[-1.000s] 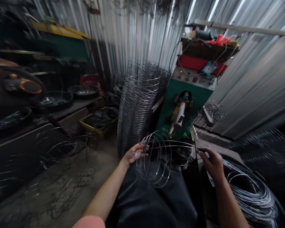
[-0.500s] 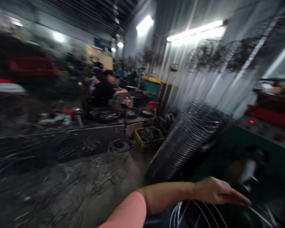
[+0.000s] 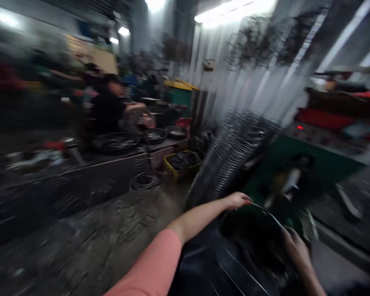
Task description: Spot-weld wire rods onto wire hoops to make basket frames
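Note:
My left hand (image 3: pixel 238 200) is stretched forward and closed on one end of a thin curved metal wire (image 3: pixel 273 217). A small orange patch shows at those fingertips; I cannot make out what it is. My right hand (image 3: pixel 296 246), lower and to the right, is closed around the wire's other part, though blur softens its fingers. The wire bows between the two hands, in front of a green machine (image 3: pixel 320 160). Below them, more thin wire (image 3: pixel 243 273) crosses something dark at my lap.
A tall leaning stack of wire rings (image 3: pixel 231 152) stands beyond my left hand. Behind it are a yellow crate (image 3: pixel 172 170) of dark parts and a low bench (image 3: pixel 111 172). A co-worker (image 3: pixel 106 107) sits behind a fan (image 3: pixel 138 119). Loose wire coils (image 3: pixel 143 180) lie on the floor.
The view has swung right and down. My left hand has moved left and up in view with the wire. My right hand has come into view, on the wire.

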